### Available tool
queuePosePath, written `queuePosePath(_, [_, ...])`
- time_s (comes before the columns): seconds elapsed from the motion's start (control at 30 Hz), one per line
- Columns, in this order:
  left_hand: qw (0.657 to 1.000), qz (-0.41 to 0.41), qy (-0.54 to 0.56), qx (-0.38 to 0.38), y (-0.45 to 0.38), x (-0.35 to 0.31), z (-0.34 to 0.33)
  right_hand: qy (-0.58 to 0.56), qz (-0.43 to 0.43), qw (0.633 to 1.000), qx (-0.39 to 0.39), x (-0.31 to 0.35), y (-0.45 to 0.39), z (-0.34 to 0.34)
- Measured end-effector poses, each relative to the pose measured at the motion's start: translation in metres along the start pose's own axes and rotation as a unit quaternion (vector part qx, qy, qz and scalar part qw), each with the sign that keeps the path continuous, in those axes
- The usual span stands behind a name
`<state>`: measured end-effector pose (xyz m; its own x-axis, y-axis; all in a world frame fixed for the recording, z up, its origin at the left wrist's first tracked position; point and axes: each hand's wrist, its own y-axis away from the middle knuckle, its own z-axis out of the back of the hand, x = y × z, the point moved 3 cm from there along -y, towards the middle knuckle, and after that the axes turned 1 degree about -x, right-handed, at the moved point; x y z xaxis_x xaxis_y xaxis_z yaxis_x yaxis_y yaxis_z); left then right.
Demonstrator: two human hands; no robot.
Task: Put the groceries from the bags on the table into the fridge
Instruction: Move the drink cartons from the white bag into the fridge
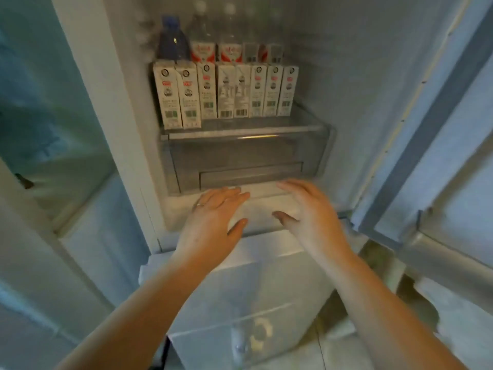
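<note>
**Both hands empty at the open fridge, looks like a between-items moment**

So from where I'm standing, the person is right up at the open white fridge [346, 76] with both arms reaching in low. The left hand [213, 212] and the right hand [309, 209] are flat, fingers straight and loosely spread, hovering at or just above the white ledge [261, 206] under the clear plastic crisper drawer [240, 158]. Neither grip has anything in it. Can't tell if the palms actually touch the ledge, the shot is a bit smeared.

The groceries already in: a row of tall white milk cartons [226, 94] standing upright on the glass shelf [304, 116], long axis vertical, printed faces pointing out toward the door opening. Behind them, clear plastic bottles with red labels [216, 46] and one dark blue bottle [172, 41], also upright, caps up.

My guess is one batch is done and either the drawer gets pulled open or it's back to the desk for more bags (not in view). Next move probably needs fingers hooking the drawer's front lip, pulling straight out
</note>
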<state>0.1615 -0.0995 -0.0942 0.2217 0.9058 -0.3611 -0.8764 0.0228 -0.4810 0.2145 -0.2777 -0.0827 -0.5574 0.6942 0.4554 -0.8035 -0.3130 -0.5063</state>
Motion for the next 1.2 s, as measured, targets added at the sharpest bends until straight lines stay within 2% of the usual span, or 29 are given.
queuePosePath(0.2, [0.989, -0.078, 0.068, 0.104, 0.071, -0.066, -0.052, 0.06, -0.144, 0.986, 0.052, -0.022, 0.136, 0.035])
queuePosePath(0.27, [0.984, -0.083, 0.086, 0.13, 0.085, -0.08, -0.062, 0.054, -0.16, 0.985, 0.046, -0.027, 0.164, 0.046])
queuePosePath(0.43, [0.956, -0.166, 0.108, 0.216, 0.124, -0.154, -0.108, 0.073, -0.27, 0.96, 0.03, -0.061, 0.266, 0.09])
queuePosePath(0.67, [0.902, -0.272, 0.134, 0.306, 0.169, -0.294, -0.17, 0.113, -0.406, 0.907, -0.021, -0.114, 0.401, 0.178])
queuePosePath(0.87, [0.866, -0.316, 0.168, 0.35, 0.219, -0.439, -0.226, 0.133, -0.472, 0.87, -0.053, -0.17, 0.516, 0.28])
queuePosePath(1.03, [0.853, -0.317, 0.178, 0.374, 0.243, -0.539, -0.267, 0.136, -0.495, 0.857, -0.05, -0.221, 0.581, 0.355])
queuePosePath(1.2, [0.853, -0.325, 0.168, 0.372, 0.241, -0.609, -0.301, 0.131, -0.503, 0.853, -0.049, -0.274, 0.611, 0.404])
